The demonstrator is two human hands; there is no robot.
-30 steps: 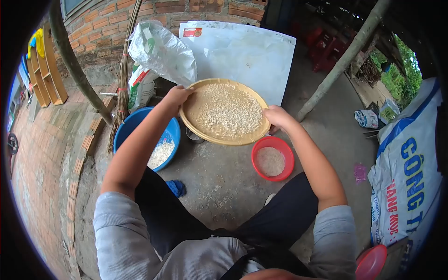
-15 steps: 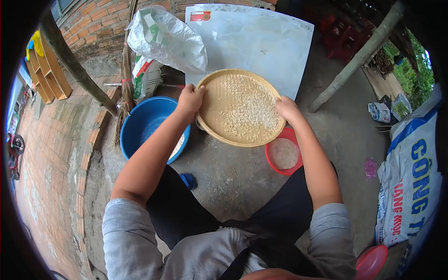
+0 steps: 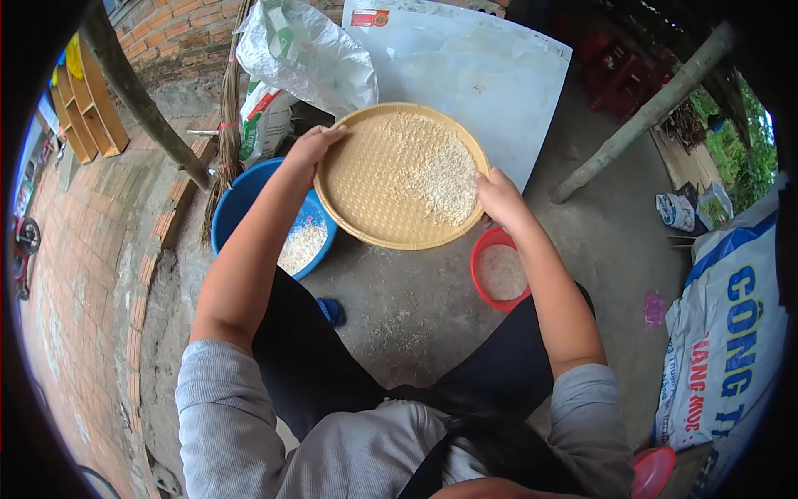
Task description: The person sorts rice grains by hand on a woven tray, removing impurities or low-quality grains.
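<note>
Between my two hands is a round woven winnowing tray (image 3: pixel 366 179), held above the floor. Pale grains (image 3: pixel 449 179) lie heaped on its right side, with a thin scatter toward the top. My left hand (image 3: pixel 312 146) is closed on the upper left rim, and my right hand (image 3: pixel 499 197) grips the right rim. Under my left forearm stands a blue basin (image 3: pixel 320 264) with a pile of pale grains (image 3: pixel 302 248) in it. A red bowl (image 3: pixel 475 279) holding whitish grains (image 3: pixel 502 272) sits on the floor below my right hand.
A pale board (image 3: pixel 465 66) leans behind the tray, with a white plastic sack (image 3: pixel 307 54) beside it. Wooden posts (image 3: pixel 145 108) rise on both sides. A large printed sack (image 3: pixel 723 333) lies at the right. Loose grains dot the concrete floor (image 3: pixel 399 316).
The tray has moved slightly left and up, tilting with its right side lower. Its grains have gathered from a wide spread into a heap at the right. More of the basin's grain pile shows.
</note>
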